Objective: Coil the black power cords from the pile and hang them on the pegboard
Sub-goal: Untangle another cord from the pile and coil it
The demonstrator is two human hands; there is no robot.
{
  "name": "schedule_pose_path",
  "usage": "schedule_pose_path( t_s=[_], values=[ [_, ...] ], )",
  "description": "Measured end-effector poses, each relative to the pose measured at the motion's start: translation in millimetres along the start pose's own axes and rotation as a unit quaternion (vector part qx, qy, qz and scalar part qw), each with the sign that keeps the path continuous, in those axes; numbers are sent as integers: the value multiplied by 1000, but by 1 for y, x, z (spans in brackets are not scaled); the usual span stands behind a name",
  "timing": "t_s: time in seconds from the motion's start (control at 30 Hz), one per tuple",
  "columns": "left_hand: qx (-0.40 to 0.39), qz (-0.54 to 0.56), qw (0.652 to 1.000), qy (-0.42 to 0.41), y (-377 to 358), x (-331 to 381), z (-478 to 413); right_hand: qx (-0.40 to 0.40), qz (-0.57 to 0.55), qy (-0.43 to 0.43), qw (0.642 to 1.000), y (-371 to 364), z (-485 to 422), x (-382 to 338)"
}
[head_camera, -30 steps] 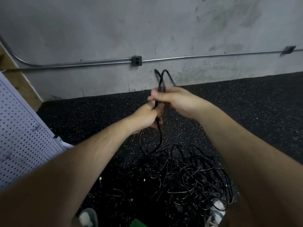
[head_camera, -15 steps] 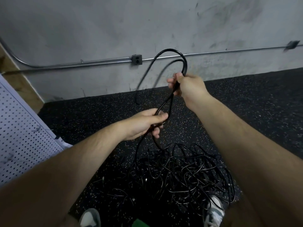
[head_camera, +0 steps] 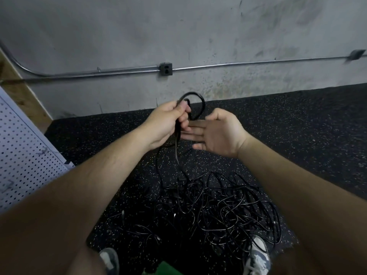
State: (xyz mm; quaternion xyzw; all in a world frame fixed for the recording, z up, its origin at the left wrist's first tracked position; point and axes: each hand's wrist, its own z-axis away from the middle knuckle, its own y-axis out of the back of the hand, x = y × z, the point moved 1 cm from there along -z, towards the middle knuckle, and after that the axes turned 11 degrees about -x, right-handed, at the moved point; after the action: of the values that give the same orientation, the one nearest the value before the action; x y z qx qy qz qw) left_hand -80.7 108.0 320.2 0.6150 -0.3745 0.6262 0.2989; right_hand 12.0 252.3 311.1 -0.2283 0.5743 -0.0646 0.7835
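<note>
My left hand (head_camera: 166, 124) grips a black power cord (head_camera: 200, 102) folded into a small loop that sticks up above the fist. The cord's tail drops from the fist down into the tangled pile of black cords (head_camera: 214, 211) on the floor in front of my feet. My right hand (head_camera: 216, 132) hovers just to the right of the left hand, palm up, fingers straight and holding nothing. Its fingertips reach toward the left fist beneath the loop. The white pegboard (head_camera: 25, 155) leans at the left edge of the view.
Black speckled rubber flooring (head_camera: 297, 126) runs to a grey concrete wall with a metal conduit and an outlet box (head_camera: 166, 69). My two shoes (head_camera: 258, 253) stand at the near edge of the pile. A wooden post (head_camera: 21, 90) rises behind the pegboard.
My right hand has let go of the cord loop and opened flat. My left hand has risen and now holds the loop, which has shrunk from a tall arc to a small one.
</note>
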Motion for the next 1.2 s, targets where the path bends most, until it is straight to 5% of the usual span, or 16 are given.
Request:
schedule_pose_path(
  t_s=[0.1, 0.2, 0.33, 0.5, 0.63, 0.77, 0.87, 1.03, 1.13, 1.2],
  values=[
    [16, 49, 999, -13, 3, 7, -4, -34, 140, -7, 990, -11, -13, 12],
    [15, 62, 998, -27, 7, 10, -3, -30, 402, -44, 914, -30, -26, 25],
    [43, 51, 997, -30, 18, 13, 3, 57, 512, 17, 857, -34, -37, 27],
    [-11, -53, 997, 48, 27, -6, 17, 151, 508, 79, 845, -40, -29, -9],
    [-103, -193, 967, 131, 23, -33, 32, 223, 405, 128, 877, -32, -24, -30],
    [-42, -334, 929, 152, 31, -44, 35, 263, 257, 172, 914, -25, -13, -48],
    [9, -272, 954, 127, 37, -34, 36, 278, 211, 172, 921, -14, -5, -54],
    [138, -206, 968, 24, 49, -12, 32, 316, 287, 71, 901, -3, 3, -46],
    [172, -188, 967, -16, 52, 0, 28, 280, 342, -102, 891, 1, 10, -36],
    [153, -171, 973, -20, 49, 6, 28, 260, 420, -205, 845, 1, 13, -28]
  ],
)
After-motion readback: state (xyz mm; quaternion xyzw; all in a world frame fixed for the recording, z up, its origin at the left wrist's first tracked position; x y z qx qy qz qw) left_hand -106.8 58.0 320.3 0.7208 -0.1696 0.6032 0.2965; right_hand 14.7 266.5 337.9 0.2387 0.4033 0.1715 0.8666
